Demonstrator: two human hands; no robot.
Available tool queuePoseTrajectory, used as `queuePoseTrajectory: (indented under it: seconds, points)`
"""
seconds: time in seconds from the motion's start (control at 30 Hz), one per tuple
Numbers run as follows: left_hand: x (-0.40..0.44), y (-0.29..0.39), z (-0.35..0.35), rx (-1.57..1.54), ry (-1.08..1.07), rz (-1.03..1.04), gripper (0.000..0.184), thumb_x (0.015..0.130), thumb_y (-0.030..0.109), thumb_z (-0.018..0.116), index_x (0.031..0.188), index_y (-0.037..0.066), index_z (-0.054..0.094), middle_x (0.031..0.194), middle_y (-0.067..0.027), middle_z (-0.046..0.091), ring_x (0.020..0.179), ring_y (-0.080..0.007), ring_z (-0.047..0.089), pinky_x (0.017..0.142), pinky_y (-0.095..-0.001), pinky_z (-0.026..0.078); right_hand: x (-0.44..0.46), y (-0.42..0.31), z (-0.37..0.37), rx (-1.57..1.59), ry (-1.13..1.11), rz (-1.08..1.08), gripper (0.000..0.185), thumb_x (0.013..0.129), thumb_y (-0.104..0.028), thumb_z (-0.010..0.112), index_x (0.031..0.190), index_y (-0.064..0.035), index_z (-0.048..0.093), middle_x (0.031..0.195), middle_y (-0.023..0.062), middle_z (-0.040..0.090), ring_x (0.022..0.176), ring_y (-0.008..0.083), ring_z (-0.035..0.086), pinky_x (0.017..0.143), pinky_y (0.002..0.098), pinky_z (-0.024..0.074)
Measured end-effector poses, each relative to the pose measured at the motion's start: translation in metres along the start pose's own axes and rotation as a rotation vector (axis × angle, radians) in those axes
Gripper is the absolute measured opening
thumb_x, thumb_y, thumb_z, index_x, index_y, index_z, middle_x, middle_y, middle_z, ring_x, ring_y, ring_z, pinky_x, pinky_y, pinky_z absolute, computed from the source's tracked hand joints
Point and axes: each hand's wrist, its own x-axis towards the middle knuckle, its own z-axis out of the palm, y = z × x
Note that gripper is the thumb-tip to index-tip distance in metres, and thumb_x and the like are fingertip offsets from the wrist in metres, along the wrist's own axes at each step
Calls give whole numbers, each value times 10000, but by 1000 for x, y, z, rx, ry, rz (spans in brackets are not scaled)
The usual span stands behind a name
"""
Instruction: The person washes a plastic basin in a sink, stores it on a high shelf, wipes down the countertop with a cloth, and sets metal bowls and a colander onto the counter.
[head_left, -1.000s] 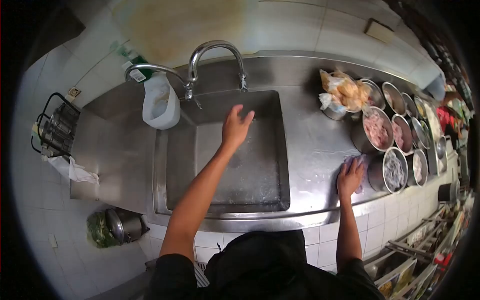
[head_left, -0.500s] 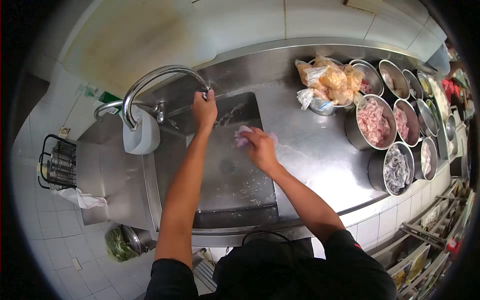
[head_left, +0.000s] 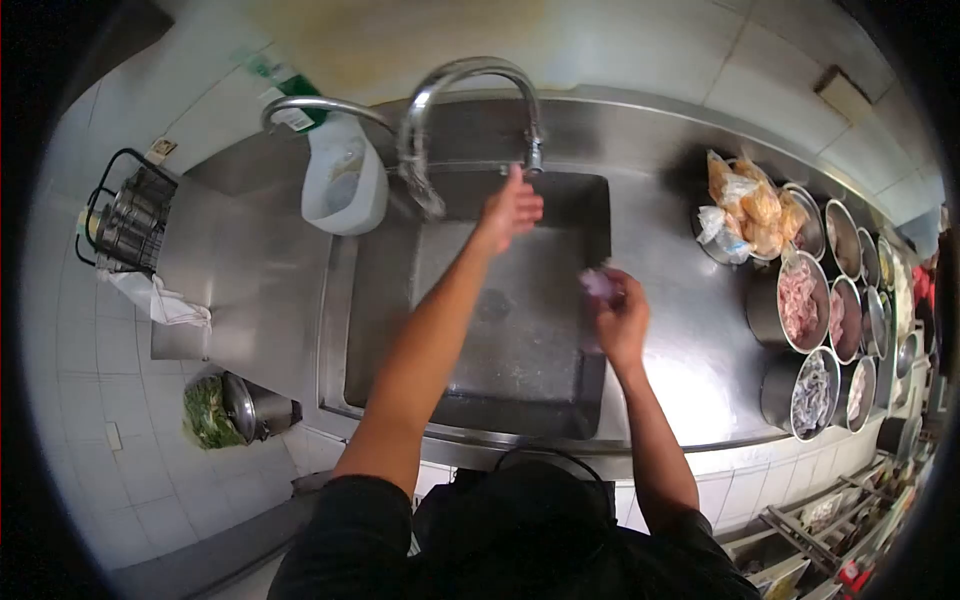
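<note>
My left hand (head_left: 510, 210) is over the back of the steel sink (head_left: 575, 395), just below the spout end of the curved chrome faucet (head_left: 470, 68). Its fingers are spread, and nothing is in it. Over the sink's right edge, my right hand (head_left: 624, 320) is closed on a crumpled purple-white cloth (head_left: 599, 284). The cloth pokes out between thumb and fingers; the rest is hidden in the hand. Small pale bits are scattered on the sink floor.
Steel counter (head_left: 680, 330) extends right to several metal pots, one with pink meat (head_left: 798, 305), one with grey strips (head_left: 812, 395). Bagged orange food (head_left: 755, 210) sits at the back. A white plastic jug (head_left: 345, 195) and a second tap (head_left: 330, 104) stand left of the faucet.
My left hand has let go of the faucet's spout end and opened. My right hand, still with the cloth, has moved to the sink's right edge. The view has shifted, moving the scene rightward.
</note>
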Motion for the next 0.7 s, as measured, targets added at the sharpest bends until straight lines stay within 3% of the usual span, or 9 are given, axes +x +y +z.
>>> queuePoseTrajectory:
  seconds: [0.07, 0.17, 0.2, 0.27, 0.37, 0.43, 0.5, 0.6, 0.7]
  points:
    - [-22, -25, -19, 188, -23, -124, 896, 799, 769, 408, 1340, 55, 439, 1268, -107, 553, 1167, -278, 516, 963, -465, 398, 14, -38, 52, 119, -47, -69, 366, 759, -7, 615, 1125, -4, 592, 1050, 193, 608, 863, 314, 605, 733, 370, 487]
    - [-80, -38, -47, -179, 33, -319, 846, 823, 753, 382, 1325, 77, 462, 1282, -91, 545, 1271, -316, 403, 1003, -592, 305, 31, -73, 115, -75, -161, -131, 350, 791, -86, 632, 1125, 4, 575, 1084, 208, 608, 912, 283, 626, 782, 359, 487]
    - [-84, -50, -60, -383, -64, -296, 821, 837, 738, 377, 1314, 78, 475, 1276, -89, 549, 1257, -310, 423, 1006, -565, 319, 29, -79, 133, -78, -160, -131, 334, 795, -94, 628, 1106, 9, 568, 1048, 212, 611, 894, 306, 622, 768, 372, 484]
    - [-69, -81, -87, -792, -275, -227, 773, 863, 707, 367, 1292, 79, 503, 1265, -87, 559, 1228, -299, 461, 1011, -512, 348, 29, -89, 162, -92, -159, -147, 305, 802, -111, 621, 1070, 19, 554, 977, 219, 618, 859, 353, 614, 741, 399, 478]
    - [-65, -82, -93, -968, -281, -6, 660, 924, 619, 351, 1262, 82, 531, 1230, -83, 577, 1142, -247, 531, 986, -383, 398, 10, -105, 174, -126, -227, -168, 268, 800, -115, 615, 1030, 5, 551, 1106, 250, 559, 952, 414, 551, 813, 430, 450]
    - [-43, -95, -107, -961, -827, 270, 576, 940, 548, 384, 1239, 82, 543, 1201, -73, 590, 1078, -222, 561, 951, -322, 417, -17, -112, 174, -80, -401, -63, 239, 809, -115, 591, 1010, -7, 523, 1059, 267, 573, 928, 438, 572, 779, 463, 461]
    - [-29, -97, -113, -871, -971, 410, 521, 949, 498, 400, 1225, 82, 549, 1189, -67, 594, 1047, -211, 573, 931, -294, 427, -47, -116, 179, -102, -302, -326, 242, 796, -129, 595, 997, -21, 517, 914, 248, 614, 825, 437, 603, 704, 490, 478]
    - [-39, -115, -121, -671, -587, 383, 483, 951, 456, 401, 1217, 81, 550, 1196, -67, 588, 1048, -213, 566, 924, -303, 430, -58, -129, 181, -146, -356, -358, 238, 764, -132, 609, 973, -34, 551, 754, 205, 641, 693, 429, 622, 620, 506, 494]
    - [-45, -111, -106, -538, -367, 292, 455, 950, 416, 393, 1211, 78, 548, 1219, -69, 573, 1070, -223, 550, 930, -321, 427, -21, -106, 186, -352, -209, -321, 210, 749, -168, 614, 915, -40, 599, 719, 186, 642, 647, 418, 621, 599, 487, 504]
